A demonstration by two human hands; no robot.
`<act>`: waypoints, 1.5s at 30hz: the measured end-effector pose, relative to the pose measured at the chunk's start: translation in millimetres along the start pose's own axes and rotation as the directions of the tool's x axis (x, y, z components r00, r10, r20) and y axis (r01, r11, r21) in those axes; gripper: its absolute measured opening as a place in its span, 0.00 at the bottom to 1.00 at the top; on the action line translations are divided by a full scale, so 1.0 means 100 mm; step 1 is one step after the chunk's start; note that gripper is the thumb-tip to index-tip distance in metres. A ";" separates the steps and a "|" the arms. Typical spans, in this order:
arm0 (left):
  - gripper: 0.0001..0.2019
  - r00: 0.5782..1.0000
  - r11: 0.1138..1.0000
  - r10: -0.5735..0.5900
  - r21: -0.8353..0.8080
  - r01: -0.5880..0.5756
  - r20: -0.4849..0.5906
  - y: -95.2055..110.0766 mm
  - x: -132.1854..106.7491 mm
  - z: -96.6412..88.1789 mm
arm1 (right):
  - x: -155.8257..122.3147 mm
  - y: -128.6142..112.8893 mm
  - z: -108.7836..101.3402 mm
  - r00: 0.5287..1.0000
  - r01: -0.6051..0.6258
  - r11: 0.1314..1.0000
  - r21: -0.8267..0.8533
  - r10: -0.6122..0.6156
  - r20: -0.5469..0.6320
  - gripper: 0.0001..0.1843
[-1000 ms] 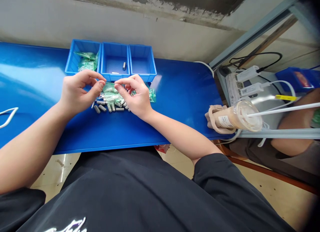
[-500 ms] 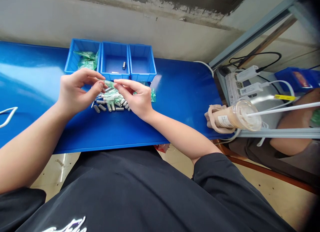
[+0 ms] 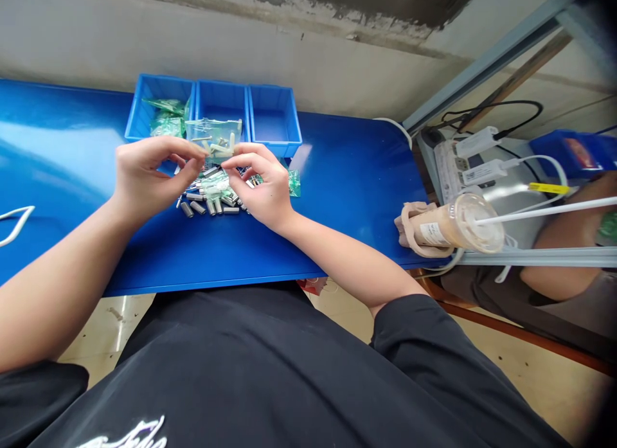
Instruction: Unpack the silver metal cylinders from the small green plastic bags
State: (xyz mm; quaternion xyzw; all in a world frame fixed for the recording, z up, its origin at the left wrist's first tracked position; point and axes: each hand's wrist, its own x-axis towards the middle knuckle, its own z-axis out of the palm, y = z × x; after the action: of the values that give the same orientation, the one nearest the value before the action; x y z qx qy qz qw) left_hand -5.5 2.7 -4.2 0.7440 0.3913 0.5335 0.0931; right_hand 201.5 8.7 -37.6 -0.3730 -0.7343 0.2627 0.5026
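A clear, green-tinted plastic bag (image 3: 219, 128) with several small metal pieces inside stands up between my two hands, in front of the middle blue bin. My left hand (image 3: 157, 175) is closed at the bag's lower left corner, thumb and fingertips drawn together. At the lower right corner my right hand (image 3: 263, 184) does likewise with curled fingers. Below the hands lies a loose pile of short metal cylinders (image 3: 197, 207) mixed with green plastic. The bag covers part of the middle bin (image 3: 222, 94).
Three blue bins stand side by side by the wall; the left bin (image 3: 135, 114) contains green bags (image 3: 168, 123). A drink cup (image 3: 438, 229) sits in a holder at the table's right edge. Chargers (image 3: 482, 171) with cables lie beyond. Part of another person shows at right.
The bag lay nearly flat between my fingertips before; now it has swung up and away, showing its face and contents. Both hands stay almost in place.
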 end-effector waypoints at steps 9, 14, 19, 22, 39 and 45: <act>0.06 0.992 0.992 -0.008 0.120 0.023 -0.126 -0.06 0.02 -0.03 | 0.01 0.04 0.01 0.997 0.044 0.999 0.019 -0.045 0.066 0.12; 0.09 0.973 0.978 -0.048 0.188 0.092 -0.226 -0.14 0.04 -0.07 | 0.01 0.05 0.01 0.996 0.063 0.997 0.036 -0.065 0.056 0.13; 0.11 0.945 0.936 -0.177 0.249 0.248 -0.273 -0.32 0.05 -0.13 | 0.01 0.02 0.01 0.996 0.035 0.999 0.032 -0.038 0.085 0.13; 0.11 0.922 0.902 -0.286 0.253 0.351 -0.260 -0.39 0.05 -0.15 | 0.01 0.02 0.01 0.996 0.045 0.997 0.059 -0.049 0.079 0.14; 0.18 0.881 0.797 -0.415 0.378 0.472 -0.225 -0.42 0.05 -0.09 | 0.01 0.03 0.00 0.992 0.026 0.999 0.029 -0.030 0.125 0.13; 0.26 0.944 0.875 -0.326 0.360 0.323 -0.055 -0.43 0.00 -0.14 | 0.01 0.03 0.01 0.990 0.031 1.000 0.000 -0.031 0.136 0.13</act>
State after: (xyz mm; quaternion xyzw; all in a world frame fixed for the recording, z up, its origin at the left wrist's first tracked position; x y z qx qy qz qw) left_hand -38.8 27.8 -22.5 0.6740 0.6023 0.4256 0.0432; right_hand 201.4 11.2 -39.1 -0.3434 -0.7728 0.2789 0.4550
